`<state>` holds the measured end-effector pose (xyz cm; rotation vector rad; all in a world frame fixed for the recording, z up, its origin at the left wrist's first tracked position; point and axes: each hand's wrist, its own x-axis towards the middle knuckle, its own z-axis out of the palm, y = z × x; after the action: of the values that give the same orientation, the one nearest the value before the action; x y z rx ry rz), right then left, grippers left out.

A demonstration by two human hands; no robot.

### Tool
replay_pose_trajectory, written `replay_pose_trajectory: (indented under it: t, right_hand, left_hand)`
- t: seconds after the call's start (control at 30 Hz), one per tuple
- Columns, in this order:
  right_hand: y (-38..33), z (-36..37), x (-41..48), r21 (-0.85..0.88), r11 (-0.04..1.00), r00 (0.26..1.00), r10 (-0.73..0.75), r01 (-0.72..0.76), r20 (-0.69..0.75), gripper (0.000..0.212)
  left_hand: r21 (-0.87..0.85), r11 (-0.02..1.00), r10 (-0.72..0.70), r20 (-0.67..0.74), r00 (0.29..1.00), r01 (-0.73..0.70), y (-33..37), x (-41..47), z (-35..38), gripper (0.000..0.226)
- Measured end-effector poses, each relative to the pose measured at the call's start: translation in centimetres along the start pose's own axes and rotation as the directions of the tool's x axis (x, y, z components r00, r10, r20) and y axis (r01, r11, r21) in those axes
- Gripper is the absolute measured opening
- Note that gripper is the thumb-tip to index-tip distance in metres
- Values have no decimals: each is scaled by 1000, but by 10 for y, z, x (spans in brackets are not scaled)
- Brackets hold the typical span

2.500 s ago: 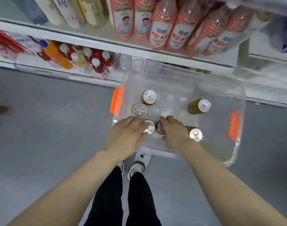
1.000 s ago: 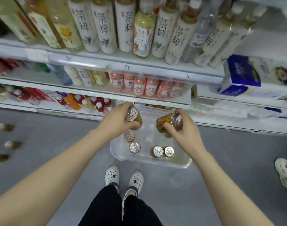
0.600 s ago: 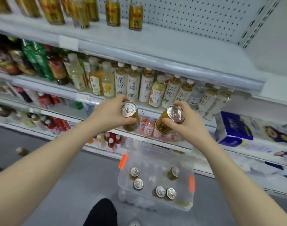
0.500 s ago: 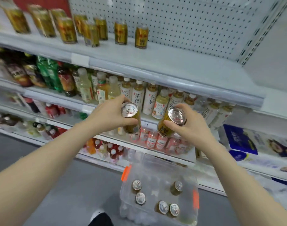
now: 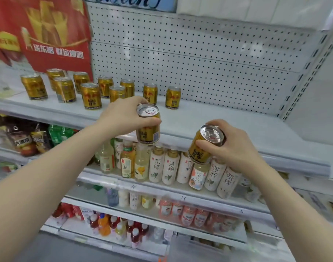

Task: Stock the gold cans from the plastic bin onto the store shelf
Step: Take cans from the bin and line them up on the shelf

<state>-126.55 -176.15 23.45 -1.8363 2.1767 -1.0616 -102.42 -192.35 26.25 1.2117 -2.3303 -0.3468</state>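
My left hand [image 5: 122, 115] grips an upright gold can [image 5: 148, 130] just in front of the top shelf [image 5: 209, 118]. My right hand [image 5: 235, 146] grips a second gold can [image 5: 202, 148], tilted left, lower and to the right, below the shelf's front lip. Several gold cans [image 5: 91, 95] stand on the left half of that shelf; the rightmost one [image 5: 173, 97] stands a little behind my left hand. Only the top edge of the clear plastic bin [image 5: 182, 248] shows at the bottom of the view.
A white pegboard [image 5: 190, 53] backs the top shelf, and a red carton [image 5: 46, 35] stands at its left. The shelf's right half is bare. Lower shelves hold tea bottles [image 5: 171, 167] and small drink bottles [image 5: 120, 227].
Both hands lifted a can each out of the bin and raised them to the top shelf. My view tilted upward, so the bin dropped nearly out of sight.
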Motion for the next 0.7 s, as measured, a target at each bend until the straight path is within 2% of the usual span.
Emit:
replay_pose_trajectory:
  t: [0.33, 0.47, 0.7]
  right_hand:
    - [-25, 34, 98, -39, 997, 991, 66, -71, -114, 48]
    - [-28, 46, 129, -62, 992, 986, 100, -109, -135, 52]
    - [-27, 72, 179, -154, 977, 988, 141, -150, -69, 52]
  left_hand:
    - [121, 990, 63, 67, 996, -71, -50, 135, 16, 84]
    - [117, 989, 77, 122, 990, -91, -68, 162, 26, 78]
    - [93, 990, 87, 189, 978, -106, -88, 184, 33, 72]
